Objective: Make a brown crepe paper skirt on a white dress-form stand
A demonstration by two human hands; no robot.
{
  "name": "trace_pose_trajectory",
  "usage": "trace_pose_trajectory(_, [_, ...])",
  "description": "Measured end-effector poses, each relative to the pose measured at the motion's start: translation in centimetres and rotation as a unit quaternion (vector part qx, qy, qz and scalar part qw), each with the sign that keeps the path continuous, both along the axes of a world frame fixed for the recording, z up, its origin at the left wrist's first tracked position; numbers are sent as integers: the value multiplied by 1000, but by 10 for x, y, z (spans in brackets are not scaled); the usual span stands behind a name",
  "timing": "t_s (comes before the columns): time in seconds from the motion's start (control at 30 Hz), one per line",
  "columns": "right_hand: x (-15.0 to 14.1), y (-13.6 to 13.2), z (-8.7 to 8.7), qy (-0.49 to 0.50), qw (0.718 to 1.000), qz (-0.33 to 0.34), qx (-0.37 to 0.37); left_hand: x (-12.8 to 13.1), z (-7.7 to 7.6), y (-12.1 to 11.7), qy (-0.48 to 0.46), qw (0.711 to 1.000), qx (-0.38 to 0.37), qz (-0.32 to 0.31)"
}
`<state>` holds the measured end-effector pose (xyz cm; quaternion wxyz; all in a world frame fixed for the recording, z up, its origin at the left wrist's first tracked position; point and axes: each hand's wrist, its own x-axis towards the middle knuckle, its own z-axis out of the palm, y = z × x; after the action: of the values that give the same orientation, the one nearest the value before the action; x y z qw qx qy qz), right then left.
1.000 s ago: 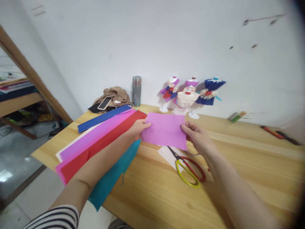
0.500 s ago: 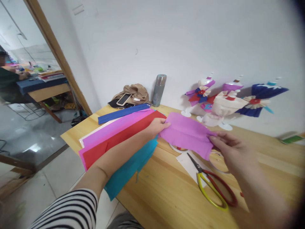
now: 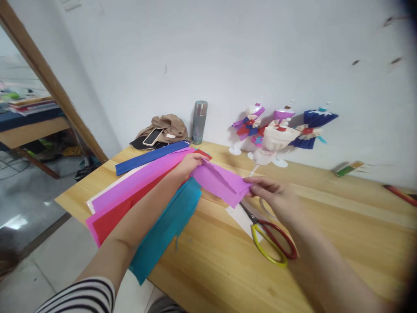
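A sheet of purple crepe paper (image 3: 216,180) is stretched between my two hands above the table, its upper edge folded partway over. My left hand (image 3: 193,164) pinches its left end, and my right hand (image 3: 269,191) grips the right end between thumb and fingers. Below the paper lie scissors (image 3: 269,239) with one yellow and one red handle, their blades partly over a white piece of paper (image 3: 239,219). Red paper (image 3: 112,224) and teal paper (image 3: 164,234) lie beside and under my left forearm, along with more purple sheets (image 3: 130,191).
Small mannequin stands in paper dresses (image 3: 280,137) line the wall. At the back left are a folded blue strip (image 3: 151,157), a phone (image 3: 153,136), a brown cloth cap (image 3: 171,126) and a grey flask (image 3: 199,124). A green object (image 3: 348,168) lies at the right.
The purple paper, spread flat before, now has its upper edge folded over. Both hands still hold its ends. The view has turned right, so the table contents appear further left.
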<state>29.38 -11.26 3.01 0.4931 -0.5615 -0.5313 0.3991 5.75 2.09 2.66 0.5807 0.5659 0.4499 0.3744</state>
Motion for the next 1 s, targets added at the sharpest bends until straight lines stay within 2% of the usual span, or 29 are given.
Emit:
trace_pose_trajectory(0.07, [-4,-1,-1,-5,999,44,-17,-9,8,3,26,1000,10,-2])
trace_pose_trajectory(0.13, [-9,-1,-6,-9,996,81,-29,-19,16,6,114,992,52,-14])
trace_pose_trajectory(0.23, [-20,-1,-18,-22,990,135,-46,-38,24,11,323,934,148,-25])
trace_pose_trajectory(0.3, [-30,-3,-25,-50,983,168,-51,-54,27,18,379,910,169,3])
trace_pose_trajectory(0.37, [-42,-7,-28,-94,977,188,-31,-72,27,27,427,884,185,45])
trace_pose_trajectory(0.47, [-58,-14,-27,-188,953,239,12,-100,22,42,493,846,175,105])
trace_pose_trajectory(0.57, [-66,-20,-25,-246,929,275,30,-121,11,52,539,819,144,131])
trace_pose_trajectory(0.77, [-70,-22,-23,-290,912,287,39,-137,-7,61,566,807,111,127])
trace_pose_trajectory(1.0, [-71,-23,-20,-301,909,285,44,-147,-11,64,547,814,130,142])
